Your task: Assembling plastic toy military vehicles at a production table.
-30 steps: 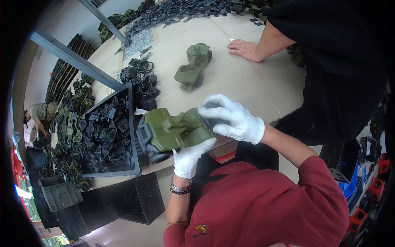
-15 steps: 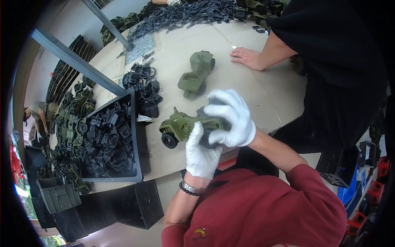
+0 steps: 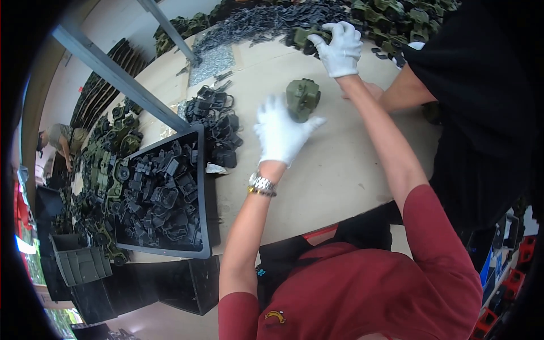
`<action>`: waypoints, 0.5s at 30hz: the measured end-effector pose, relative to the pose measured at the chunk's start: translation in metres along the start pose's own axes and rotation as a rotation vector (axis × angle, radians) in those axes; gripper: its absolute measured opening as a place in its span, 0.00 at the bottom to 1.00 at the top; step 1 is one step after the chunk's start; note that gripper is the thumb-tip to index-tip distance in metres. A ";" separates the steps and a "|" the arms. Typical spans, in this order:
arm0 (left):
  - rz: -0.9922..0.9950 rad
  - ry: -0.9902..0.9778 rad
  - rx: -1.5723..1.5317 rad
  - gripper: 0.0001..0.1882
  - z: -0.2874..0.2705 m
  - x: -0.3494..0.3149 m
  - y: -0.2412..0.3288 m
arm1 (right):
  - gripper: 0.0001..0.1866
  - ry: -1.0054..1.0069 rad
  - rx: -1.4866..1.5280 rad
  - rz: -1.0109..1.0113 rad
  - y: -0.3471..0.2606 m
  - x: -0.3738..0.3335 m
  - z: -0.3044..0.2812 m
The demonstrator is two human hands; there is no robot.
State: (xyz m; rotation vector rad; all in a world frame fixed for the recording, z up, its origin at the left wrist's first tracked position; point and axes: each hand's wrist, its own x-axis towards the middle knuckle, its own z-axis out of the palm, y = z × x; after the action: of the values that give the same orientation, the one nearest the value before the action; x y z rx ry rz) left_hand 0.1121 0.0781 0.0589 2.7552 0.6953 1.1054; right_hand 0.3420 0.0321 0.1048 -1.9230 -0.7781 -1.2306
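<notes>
My right hand (image 3: 341, 52), in a white glove, reaches to the far side of the table. Its thumb and fingers are around one end of an olive-green toy vehicle (image 3: 301, 38) with black wheels. My left hand (image 3: 281, 131), also gloved and somewhat blurred, is open with its fingers spread. It is beside a second olive-green toy vehicle (image 3: 304, 96) in the middle of the table and hides its near part.
A black tray (image 3: 208, 192) full of dark plastic parts stands at left, beside loose black parts (image 3: 211, 113). Green toy vehicles (image 3: 394, 22) and dark pieces (image 3: 272, 20) are heaped at the back. A black-clad person (image 3: 470, 113) leans in from the right. A metal post (image 3: 119, 79) crosses at left.
My right hand has carried the toy vehicle from near me to the far side of the table. My left hand has let go of it and moved forward to the other vehicle.
</notes>
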 end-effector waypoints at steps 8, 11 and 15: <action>-0.111 -0.399 -0.035 0.26 -0.048 -0.039 -0.003 | 0.20 -0.489 -0.088 -0.180 -0.055 -0.022 0.037; -0.087 -0.356 -0.001 0.29 -0.091 -0.080 0.000 | 0.18 -0.898 0.597 -0.502 -0.103 -0.032 0.047; -0.166 -0.439 0.055 0.35 -0.135 -0.118 0.007 | 0.23 -0.956 0.634 -0.950 -0.170 -0.078 0.036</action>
State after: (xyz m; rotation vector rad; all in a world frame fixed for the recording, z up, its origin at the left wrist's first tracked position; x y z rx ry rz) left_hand -0.0514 0.0082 0.0849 2.7760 0.8736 0.4307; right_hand 0.1976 0.1488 0.0634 -1.5079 -2.4158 -0.2714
